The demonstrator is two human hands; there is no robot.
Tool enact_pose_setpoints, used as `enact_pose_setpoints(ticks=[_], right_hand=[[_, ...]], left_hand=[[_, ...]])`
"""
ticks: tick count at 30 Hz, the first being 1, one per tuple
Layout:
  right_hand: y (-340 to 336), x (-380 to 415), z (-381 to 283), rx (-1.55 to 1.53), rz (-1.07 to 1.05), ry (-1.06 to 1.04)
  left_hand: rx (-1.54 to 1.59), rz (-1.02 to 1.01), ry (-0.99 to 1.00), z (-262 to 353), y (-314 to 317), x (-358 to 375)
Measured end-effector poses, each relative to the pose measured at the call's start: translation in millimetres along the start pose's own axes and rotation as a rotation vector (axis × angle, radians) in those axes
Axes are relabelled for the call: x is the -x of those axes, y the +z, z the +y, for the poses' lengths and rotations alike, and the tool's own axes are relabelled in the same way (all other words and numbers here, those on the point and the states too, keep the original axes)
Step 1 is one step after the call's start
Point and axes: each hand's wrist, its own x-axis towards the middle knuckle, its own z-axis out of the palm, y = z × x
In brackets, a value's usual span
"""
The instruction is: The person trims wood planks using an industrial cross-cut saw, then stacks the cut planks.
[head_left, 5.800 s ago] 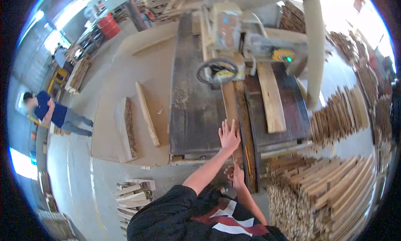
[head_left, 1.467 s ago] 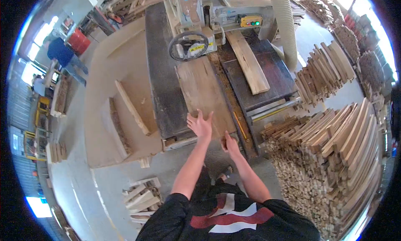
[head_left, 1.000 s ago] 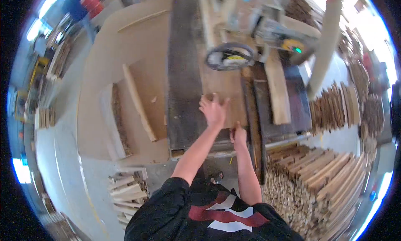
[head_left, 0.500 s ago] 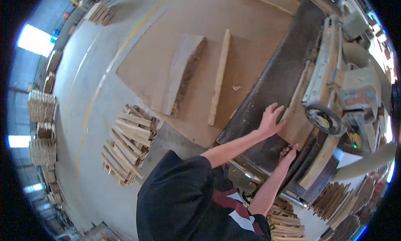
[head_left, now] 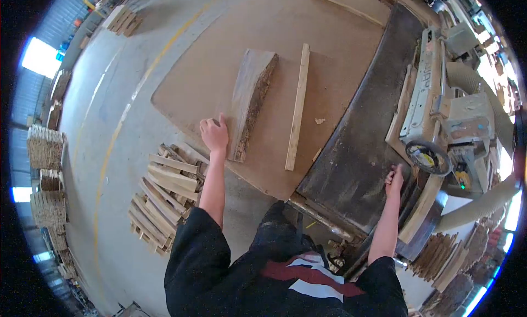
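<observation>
My left hand (head_left: 214, 135) is over the brown sheet surface, right beside the lower left edge of a thick board with a rough bark edge (head_left: 252, 100). Its thumb stands apart and the fingers are loosely bent, with nothing held. A narrow wooden strip (head_left: 298, 105) lies to the right of that board. Above the black machine table (head_left: 351, 158) my right hand (head_left: 393, 180) has its fingers curled in, and I see nothing in them. Ahead of it, another wooden board (head_left: 399, 111) lies along the machine's rail, partly hidden by the machine.
The saw-like machine (head_left: 425, 92) with a black handwheel (head_left: 429, 158) stands on the right. A pale wooden piece (head_left: 421, 207) lies beside the table. Cut wood is stacked on the floor (head_left: 164, 199) at the left. A thin strip (head_left: 347, 9) lies at the far end.
My left hand has left the board on the machine table and swung left to the bark-edged board. My right hand has shifted slightly forward; the machine-side board now lies farther along the rail.
</observation>
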Motion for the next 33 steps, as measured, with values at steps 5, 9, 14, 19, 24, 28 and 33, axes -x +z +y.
enact_pose_setpoints(ticks=[5,9,14,19,24,28,33], right_hand=[[9,73,39,0.328,-0.112,-0.209],[8,131,88,0.266,-0.200,-0.167],[17,235,157,0.483,-0.433,-0.195],[23,350,188,0.684,-0.871,-0.649],[-18,436,199,0.899,-0.913,-0.918],[-67,467,199,1.012,-0.704,-1.001],[-109,454,209,0.700,-0.402,-0.798]], left_hand=[[-0.097,0.068,-0.021,-15,-29,61],[0.010,0.078,-0.257,-25,-66,143],[0.505,-0.484,-0.416,-81,-79,195],[0.655,-0.429,-0.308,-24,-138,227],[0.796,-0.456,-0.094,21,-185,267],[1.001,-0.609,-0.075,64,-183,321],[0.689,-0.605,0.434,138,-206,388]])
